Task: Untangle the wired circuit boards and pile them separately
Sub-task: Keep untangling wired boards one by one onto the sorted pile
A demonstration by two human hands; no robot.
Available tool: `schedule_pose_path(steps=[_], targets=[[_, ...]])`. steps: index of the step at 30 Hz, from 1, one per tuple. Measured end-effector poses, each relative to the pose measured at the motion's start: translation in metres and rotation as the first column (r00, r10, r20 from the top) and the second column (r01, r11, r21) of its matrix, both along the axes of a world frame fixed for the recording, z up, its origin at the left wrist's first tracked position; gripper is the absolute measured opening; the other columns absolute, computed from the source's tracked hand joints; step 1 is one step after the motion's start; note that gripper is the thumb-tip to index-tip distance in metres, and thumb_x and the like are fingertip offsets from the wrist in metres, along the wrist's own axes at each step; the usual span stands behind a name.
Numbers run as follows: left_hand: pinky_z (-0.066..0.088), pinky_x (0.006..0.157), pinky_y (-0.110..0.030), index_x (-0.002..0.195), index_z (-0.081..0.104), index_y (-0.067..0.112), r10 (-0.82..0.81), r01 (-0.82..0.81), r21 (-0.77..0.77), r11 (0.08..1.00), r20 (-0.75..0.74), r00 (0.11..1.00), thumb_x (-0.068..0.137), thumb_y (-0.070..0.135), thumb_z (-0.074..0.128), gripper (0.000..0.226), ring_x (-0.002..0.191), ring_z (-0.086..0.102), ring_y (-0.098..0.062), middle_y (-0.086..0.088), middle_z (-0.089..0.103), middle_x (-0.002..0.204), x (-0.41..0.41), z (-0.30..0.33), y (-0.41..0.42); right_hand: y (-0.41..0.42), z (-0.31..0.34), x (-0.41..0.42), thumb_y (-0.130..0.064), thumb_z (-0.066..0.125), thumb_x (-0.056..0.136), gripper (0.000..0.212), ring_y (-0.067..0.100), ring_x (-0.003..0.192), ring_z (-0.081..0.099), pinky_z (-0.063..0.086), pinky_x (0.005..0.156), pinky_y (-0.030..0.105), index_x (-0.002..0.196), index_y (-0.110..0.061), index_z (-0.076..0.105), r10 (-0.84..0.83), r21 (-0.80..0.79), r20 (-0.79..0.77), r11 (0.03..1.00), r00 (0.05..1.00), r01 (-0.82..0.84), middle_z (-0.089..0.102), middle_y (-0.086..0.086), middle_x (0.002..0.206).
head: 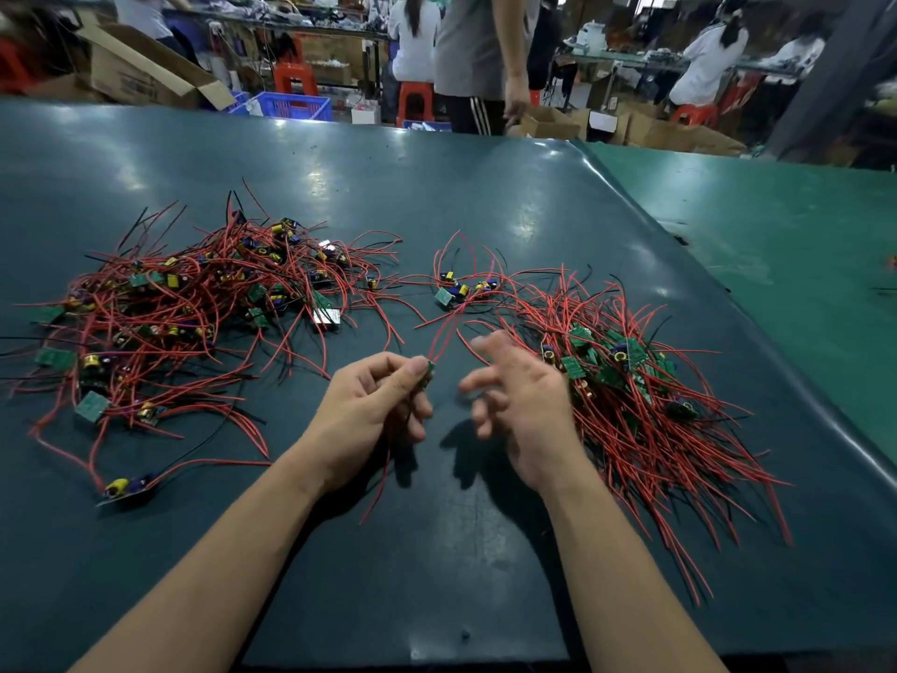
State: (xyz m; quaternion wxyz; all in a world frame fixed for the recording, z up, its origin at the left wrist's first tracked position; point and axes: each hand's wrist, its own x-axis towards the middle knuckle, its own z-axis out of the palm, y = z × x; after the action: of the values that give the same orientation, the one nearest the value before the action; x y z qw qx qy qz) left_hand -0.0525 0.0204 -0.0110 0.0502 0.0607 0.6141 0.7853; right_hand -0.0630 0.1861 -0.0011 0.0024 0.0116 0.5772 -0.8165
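Two forearms reached over a dark green table (pixel 437 551). At centre, the left hand (pixel 373 415) pinched a small circuit board (pixel 430 369), whose red wires ran away toward a few loose boards (pixel 461 290). Beside it, the right hand (pixel 522 410) hung empty with fingers spread, touching the sorted pile (pixel 645 395). Further left lay the tangled heap (pixel 194 308), with bare table between.

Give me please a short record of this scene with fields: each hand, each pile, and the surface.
left hand: pinches one small circuit board by its edge, red wires trailing up and down
right hand: open, blurred, holds nothing
tangled pile: left side, wires crossing in all directions
sorted pile: right side, wires lying roughly parallel
small cluster: a few boards between the piles
table mat: dark green
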Motion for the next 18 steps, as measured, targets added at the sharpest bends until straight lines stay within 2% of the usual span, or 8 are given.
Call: schedule_pose_path(steps=[1,3,5,7,10,14,18], targets=[[0.042,0.039,-0.02,0.087,0.064,0.006,-0.001,0.001,-0.022,1.0,-0.011,1.0,0.086,0.03,0.064,0.024,0.04,0.053,-0.015,-0.01,0.063,0.063,0.0,0.0,0.0,-0.006,-0.002,0.004,-0.045,0.066,0.08,0.045,0.011,0.037,0.048,0.036,0.033,0.017,0.103,-0.006,0.065,0.109,0.056,0.001,0.993,0.994,-0.108,0.065,0.005,0.061],[0.04,0.038,-0.019,0.084,0.066,0.009,-0.038,0.033,-0.095,0.995,-0.046,0.998,0.085,0.03,0.065,0.022,0.038,0.05,-0.015,-0.011,0.063,0.063,0.001,-0.001,0.001,-0.014,-0.005,0.01,-0.038,0.066,0.085,0.027,0.009,0.037,0.046,0.034,0.033,0.016,0.097,-0.014,0.072,0.205,0.138,-0.03,0.97,0.978,-0.199,0.059,0.002,0.056],[0.038,0.037,-0.017,0.081,0.066,0.011,-0.068,0.06,-0.145,0.988,-0.048,0.997,0.083,0.033,0.067,0.022,0.037,0.048,-0.013,-0.01,0.062,0.06,0.002,0.0,0.0,-0.015,-0.006,0.01,-0.026,0.063,0.094,0.016,0.008,0.037,0.043,0.031,0.034,0.015,0.089,-0.018,0.076,0.161,0.184,-0.065,0.972,0.985,-0.147,0.053,-0.002,0.053],[0.036,0.038,-0.015,0.075,0.065,0.015,-0.09,0.08,-0.187,0.979,-0.047,0.995,0.081,0.037,0.068,0.023,0.036,0.046,-0.012,-0.008,0.06,0.056,0.003,0.002,-0.002,-0.011,-0.004,0.009,-0.024,0.06,0.096,0.021,0.007,0.036,0.04,0.029,0.034,0.015,0.084,-0.018,0.077,0.088,0.182,-0.079,0.981,0.993,-0.072,0.051,-0.005,0.052],[0.034,0.036,-0.015,0.072,0.065,0.017,-0.134,0.128,-0.179,0.975,-0.022,0.991,0.078,0.038,0.07,0.023,0.034,0.044,-0.011,-0.005,0.057,0.052,0.003,0.003,-0.005,-0.004,-0.001,0.005,-0.023,0.059,0.098,0.024,0.006,0.036,0.041,0.027,0.033,0.014,0.081,-0.016,0.075,-0.038,0.11,-0.11,0.993,0.993,0.05,0.053,-0.005,0.054],[0.032,0.034,-0.014,0.068,0.066,0.021,-0.219,0.215,-0.165,0.963,-0.001,0.976,0.081,0.035,0.075,0.021,0.033,0.042,-0.01,-0.004,0.053,0.049,0.004,0.005,-0.01,0.01,0.002,-0.004,-0.017,0.057,0.099,0.026,0.006,0.034,0.04,0.026,0.032,0.013,0.079,-0.013,0.073,-0.271,-0.071,-0.104,0.962,0.957,0.265,0.053,-0.005,0.051],[0.033,0.036,-0.016,0.071,0.067,0.019,-0.198,0.196,-0.092,0.976,-0.008,0.98,0.083,0.03,0.072,0.017,0.034,0.042,-0.011,-0.004,0.055,0.052,0.002,0.005,-0.011,0.016,0.003,-0.007,-0.031,0.056,0.099,0.027,0.009,0.034,0.042,0.028,0.035,0.014,0.084,-0.016,0.073,-0.408,-0.241,-0.11,0.896,0.907,0.373,0.053,-0.001,0.052]])
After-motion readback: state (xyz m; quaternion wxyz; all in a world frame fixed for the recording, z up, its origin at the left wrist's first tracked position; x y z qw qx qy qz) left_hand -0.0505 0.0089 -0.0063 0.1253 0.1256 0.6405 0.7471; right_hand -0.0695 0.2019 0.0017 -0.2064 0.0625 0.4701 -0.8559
